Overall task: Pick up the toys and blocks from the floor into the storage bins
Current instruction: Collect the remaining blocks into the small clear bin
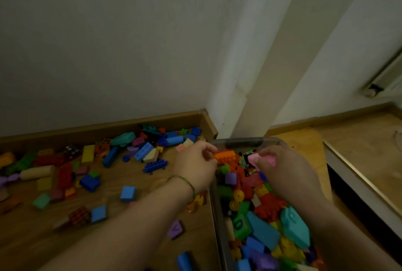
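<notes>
Blocks (pixel 128 193) of many colours lie scattered over the wooden floor (pixel 141 178) left of the grey bin (pixel 243 141), itself heaped with pieces. Above its far end, near the wall (pixel 130 53), the left hand (pixel 195 166) pinches an orange brick (pixel 225 155) and the right hand (pixel 287 172) grips a pink block (pixel 252 158).

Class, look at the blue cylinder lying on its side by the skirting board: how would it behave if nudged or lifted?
The blue cylinder lies on its round side on the wooden floor, so it would probably roll if nudged. Its matte, soft-edged look suggests foam: likely light and easy to pinch.
</notes>
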